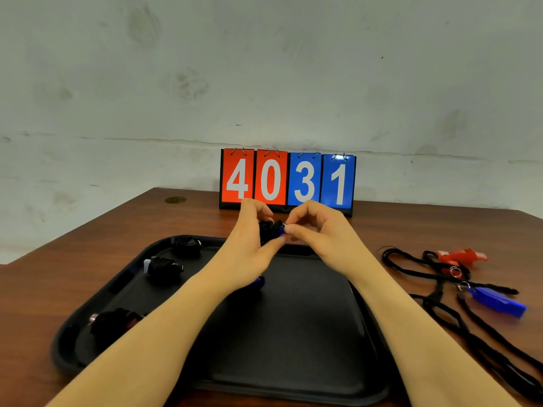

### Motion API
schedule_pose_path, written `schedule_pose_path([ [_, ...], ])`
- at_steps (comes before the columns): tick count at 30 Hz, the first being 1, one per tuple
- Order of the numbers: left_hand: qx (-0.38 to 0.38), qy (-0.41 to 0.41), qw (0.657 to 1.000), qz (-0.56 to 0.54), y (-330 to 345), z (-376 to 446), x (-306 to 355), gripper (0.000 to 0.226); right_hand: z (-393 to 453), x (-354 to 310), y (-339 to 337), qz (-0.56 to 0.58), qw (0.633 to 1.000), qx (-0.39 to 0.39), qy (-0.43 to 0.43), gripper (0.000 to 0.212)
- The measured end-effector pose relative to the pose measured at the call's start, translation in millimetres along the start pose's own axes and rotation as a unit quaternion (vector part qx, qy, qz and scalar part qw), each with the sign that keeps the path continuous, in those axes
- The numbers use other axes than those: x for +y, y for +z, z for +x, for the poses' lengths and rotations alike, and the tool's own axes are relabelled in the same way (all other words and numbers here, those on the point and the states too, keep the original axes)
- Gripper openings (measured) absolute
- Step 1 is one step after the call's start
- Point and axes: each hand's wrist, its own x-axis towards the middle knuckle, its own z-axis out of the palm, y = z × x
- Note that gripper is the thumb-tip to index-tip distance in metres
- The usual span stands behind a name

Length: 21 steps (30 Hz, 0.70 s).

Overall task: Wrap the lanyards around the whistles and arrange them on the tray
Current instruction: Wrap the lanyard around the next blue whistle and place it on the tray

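Both the left hand and right hand are pinching a blue whistle wound in black cord above the black tray, which is holding four wrapped whistles.

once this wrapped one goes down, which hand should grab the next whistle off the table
Right hand: the unwrapped red whistle and blue whistle lie on its side, right of the tray.

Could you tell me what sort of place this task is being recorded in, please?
Probably a staged recording desk, not a home: a wooden table against a bare scuffed wall, with a flip scoreboard reading 4031.
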Motion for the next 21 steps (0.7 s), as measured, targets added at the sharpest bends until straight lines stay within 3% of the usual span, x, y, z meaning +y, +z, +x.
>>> schedule_pose_path([
  [5, 0.027, -0.003, 1.0, 0.003, -1.4, 2.9, 2.1, 0.031, -0.4, -4.8, -1.4, 0.031, 0.999, 0.04, 0.003, 0.004],
  [11, 0.074, 0.026, 0.993, 0.084, -1.8, 4.0, 3.1, 0.028, 3.8, -9.6, 4.7, 0.011, 0.994, 0.105, 0.023, 0.011],
  [14, 0.076, 0.042, 0.988, 0.125, -0.1, 7.0, 4.5, 0.027, 6.1, -14.3, 5.4, -0.035, 0.992, 0.12, 0.019, 0.016],
  [21, 0.057, 0.058, 0.98, 0.18, -10.6, 13.2, 15.0, 0.03, 10.1, -23.1, 8.5, -0.141, 0.984, 0.112, 0.014, 0.005],
])
